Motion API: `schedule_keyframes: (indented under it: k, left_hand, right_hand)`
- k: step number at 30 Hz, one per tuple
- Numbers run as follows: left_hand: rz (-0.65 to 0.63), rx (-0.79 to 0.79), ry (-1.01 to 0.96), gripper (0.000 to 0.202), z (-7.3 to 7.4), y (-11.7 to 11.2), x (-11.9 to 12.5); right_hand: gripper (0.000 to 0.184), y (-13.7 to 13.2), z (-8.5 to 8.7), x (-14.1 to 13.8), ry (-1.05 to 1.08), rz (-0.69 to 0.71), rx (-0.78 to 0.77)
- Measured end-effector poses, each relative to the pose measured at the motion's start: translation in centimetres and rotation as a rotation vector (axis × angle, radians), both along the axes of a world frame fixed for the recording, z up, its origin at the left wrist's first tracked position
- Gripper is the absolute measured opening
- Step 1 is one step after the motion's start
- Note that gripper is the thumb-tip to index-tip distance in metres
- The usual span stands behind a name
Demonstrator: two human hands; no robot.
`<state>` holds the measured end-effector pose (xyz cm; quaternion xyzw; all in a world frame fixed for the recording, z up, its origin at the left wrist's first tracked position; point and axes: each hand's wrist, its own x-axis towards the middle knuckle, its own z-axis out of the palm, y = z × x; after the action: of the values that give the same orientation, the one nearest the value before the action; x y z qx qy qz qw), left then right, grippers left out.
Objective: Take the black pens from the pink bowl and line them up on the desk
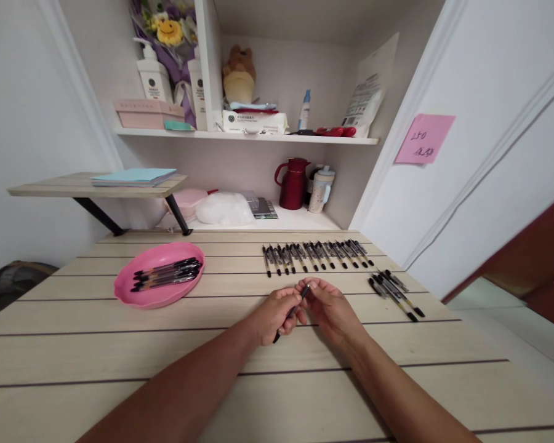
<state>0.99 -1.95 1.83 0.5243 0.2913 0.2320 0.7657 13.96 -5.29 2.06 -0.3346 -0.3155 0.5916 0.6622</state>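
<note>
My left hand is closed around the barrel of a black pen, which slants up and to the right over the table. At the pen's upper end, my right hand pinches its tip with thumb and fingers. Beyond my hands, a row of black pens and small parts lies on the table. Off to the right sits a small group of pens and parts, some with yellowish barrels. A pink bowl on the left holds several more pens.
The slatted table runs back to a shelf unit. A raised wooden stand carries blue paper at the back left. A red jug and a pale cup stand at the back.
</note>
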Motion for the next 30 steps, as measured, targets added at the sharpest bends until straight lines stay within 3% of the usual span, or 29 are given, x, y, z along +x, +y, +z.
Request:
schedule_keyframes:
  k: [7, 25, 30]
  left_hand:
    - [0.026, 0.007, 0.009, 0.026, -0.1, -0.2, 0.0]
    - [-0.107, -0.075, -0.028, 0.017, 0.8, 0.0, -0.5]
    - [-0.072, -0.071, -0.048, 0.021, 0.5, -0.1, -0.4]
  right_hand:
    - [0.025, -0.1, -0.1, -0.1, -0.061, 0.012, -0.086]
    - [0.017, -0.5, 0.0, 0.1, -0.099, -0.01, 0.061]
    - [0.02, -0.5, 0.0, 0.0, -0.069, -0.001, 0.042]
